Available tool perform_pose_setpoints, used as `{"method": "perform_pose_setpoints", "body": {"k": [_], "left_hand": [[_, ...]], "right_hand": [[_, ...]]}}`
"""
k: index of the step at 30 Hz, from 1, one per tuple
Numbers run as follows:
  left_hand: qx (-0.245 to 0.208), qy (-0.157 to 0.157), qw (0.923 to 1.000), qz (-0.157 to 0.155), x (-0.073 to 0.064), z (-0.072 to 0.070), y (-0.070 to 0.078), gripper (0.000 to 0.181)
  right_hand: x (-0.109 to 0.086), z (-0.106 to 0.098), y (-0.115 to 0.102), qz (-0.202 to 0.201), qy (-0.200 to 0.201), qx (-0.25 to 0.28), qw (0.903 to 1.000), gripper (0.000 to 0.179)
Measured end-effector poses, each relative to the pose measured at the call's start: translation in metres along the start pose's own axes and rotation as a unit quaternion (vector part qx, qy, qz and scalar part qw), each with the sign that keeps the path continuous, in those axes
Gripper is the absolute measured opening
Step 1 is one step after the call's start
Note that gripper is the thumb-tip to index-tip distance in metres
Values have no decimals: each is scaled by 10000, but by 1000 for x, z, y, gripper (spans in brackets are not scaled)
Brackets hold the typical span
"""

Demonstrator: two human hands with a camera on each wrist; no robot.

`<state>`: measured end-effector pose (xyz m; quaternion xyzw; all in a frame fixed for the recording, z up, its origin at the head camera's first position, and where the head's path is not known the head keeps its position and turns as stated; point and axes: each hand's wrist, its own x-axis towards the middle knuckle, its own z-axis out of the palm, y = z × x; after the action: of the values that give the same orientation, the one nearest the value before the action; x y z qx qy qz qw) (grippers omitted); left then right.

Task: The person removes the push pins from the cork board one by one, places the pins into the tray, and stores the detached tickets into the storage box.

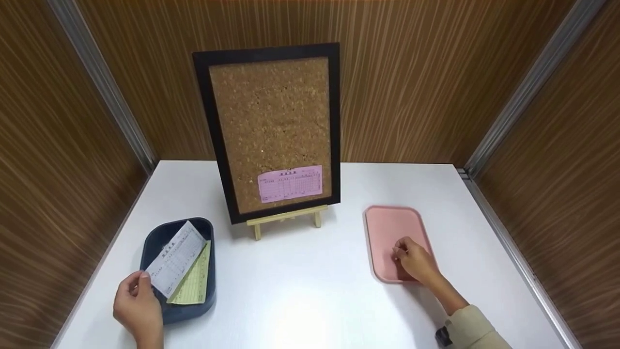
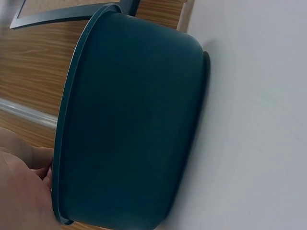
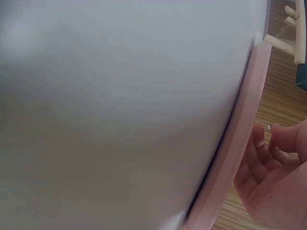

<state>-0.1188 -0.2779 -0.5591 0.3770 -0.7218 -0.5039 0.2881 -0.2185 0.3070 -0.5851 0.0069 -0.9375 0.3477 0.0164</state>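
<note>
My left hand (image 1: pixel 138 304) pinches the white slip (image 1: pixel 177 259) ahead of it by a corner, which could drag the yellow slip (image 1: pixel 194 285) if they cling, while my right hand (image 1: pixel 417 261) pinches a shiny speck (image 3: pixel 269 128) over the tray (image 1: pixel 395 223).

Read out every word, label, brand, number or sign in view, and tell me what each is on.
None can be read.
Pink slip on the board: heading and grid, too small.
White slip over the bin: print, too small.
Yellow slip: faint print, too small.
</note>
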Motion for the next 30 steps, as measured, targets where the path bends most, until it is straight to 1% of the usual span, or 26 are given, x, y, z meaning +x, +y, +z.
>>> {"method": "perform_pose_setpoints", "body": {"k": [6, 10, 14, 17, 19, 24, 30], "left_hand": [[425, -240, 9988, 72, -2, 1, 1, 33], [662, -421, 9965, 290, -4, 1, 3, 32], [889, -464, 9939, 457, -6, 1, 5, 31], [1011, -459, 9924, 538, -8, 0, 6, 29], [1033, -485, 9918, 578, -10, 0, 7, 29], [1139, -476, 9910, 522, -13, -1, 9, 35], [1035, -449, 9919, 579, -16, -2, 15, 38]], "right_hand": [[1, 0, 0, 5, -97, -322, 9994, 6], [0, 0, 1, -49, -133, -396, 9991, 6], [0, 0, 2, -103, -140, -423, 9990, 7], [0, 1, 2, -103, -72, -444, 9989, 6], [1, 1, 1, -87, -32, -434, 9990, 6], [2, -1, -1, -48, 20, -346, 9994, 7], [4, -4, -6, -149, 239, -291, 9992, 10]]}}
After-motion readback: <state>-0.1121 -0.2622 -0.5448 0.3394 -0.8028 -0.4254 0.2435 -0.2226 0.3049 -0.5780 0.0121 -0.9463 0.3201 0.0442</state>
